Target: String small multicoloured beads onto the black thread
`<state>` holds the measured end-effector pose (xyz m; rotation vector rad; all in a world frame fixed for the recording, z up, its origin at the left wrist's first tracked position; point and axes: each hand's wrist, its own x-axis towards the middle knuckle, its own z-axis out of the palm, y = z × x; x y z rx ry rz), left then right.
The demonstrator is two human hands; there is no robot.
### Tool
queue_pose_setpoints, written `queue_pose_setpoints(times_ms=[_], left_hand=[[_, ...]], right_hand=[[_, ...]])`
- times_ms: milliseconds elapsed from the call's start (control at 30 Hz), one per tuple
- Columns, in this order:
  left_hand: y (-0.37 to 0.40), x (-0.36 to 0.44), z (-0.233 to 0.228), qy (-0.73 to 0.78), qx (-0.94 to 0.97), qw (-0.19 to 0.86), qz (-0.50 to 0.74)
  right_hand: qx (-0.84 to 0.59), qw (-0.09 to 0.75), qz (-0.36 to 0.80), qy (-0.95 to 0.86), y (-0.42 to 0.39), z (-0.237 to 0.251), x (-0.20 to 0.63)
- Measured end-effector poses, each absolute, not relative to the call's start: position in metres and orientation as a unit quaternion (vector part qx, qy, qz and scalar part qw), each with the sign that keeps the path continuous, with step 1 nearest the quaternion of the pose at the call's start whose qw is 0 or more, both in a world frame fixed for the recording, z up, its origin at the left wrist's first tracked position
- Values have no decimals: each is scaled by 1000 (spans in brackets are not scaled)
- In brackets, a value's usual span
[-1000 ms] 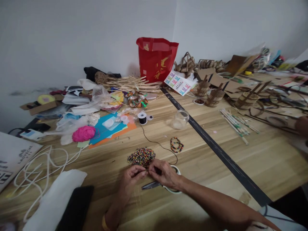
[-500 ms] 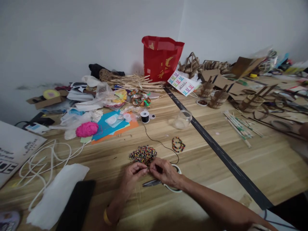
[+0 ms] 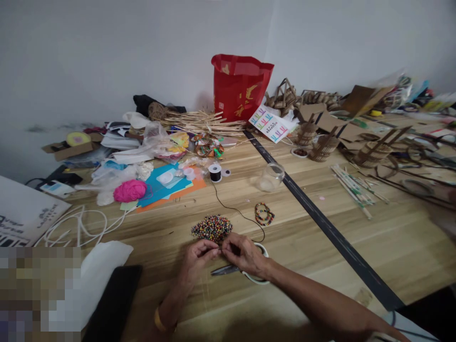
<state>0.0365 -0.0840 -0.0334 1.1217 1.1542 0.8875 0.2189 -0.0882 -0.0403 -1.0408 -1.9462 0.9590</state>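
Beads (image 3: 212, 227) heaped within reach | your left hand (image 3: 197, 259) and right hand (image 3: 244, 254) pinch black cord (image 3: 235, 210) together | scissors (image 3: 228, 270) beneath, on worktop (image 3: 356, 228)

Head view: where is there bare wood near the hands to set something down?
Bare wood lies right of the right hand, between the bracelets and the black strip. More lies beyond the strip, below the sticks. It is crowded by the bead pile, by the scissors under the hands, and left of the left hand.

A bead pile (image 3: 211, 228) is set just beyond both hands, scissors (image 3: 228, 271) under the right hand (image 3: 244, 255), bracelets (image 3: 263, 213) farther right.
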Motion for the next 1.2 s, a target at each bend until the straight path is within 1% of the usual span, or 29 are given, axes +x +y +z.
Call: queue_pose_setpoints(times_ms=[667,1200], left_hand=[[-85,38,-31,498,485,610,380],[-85,36,-34,501,510,582,387]], right_hand=[[-405,358,369,-756,-88,-40,219],[-407,361,358,-759,-88,-44,218]])
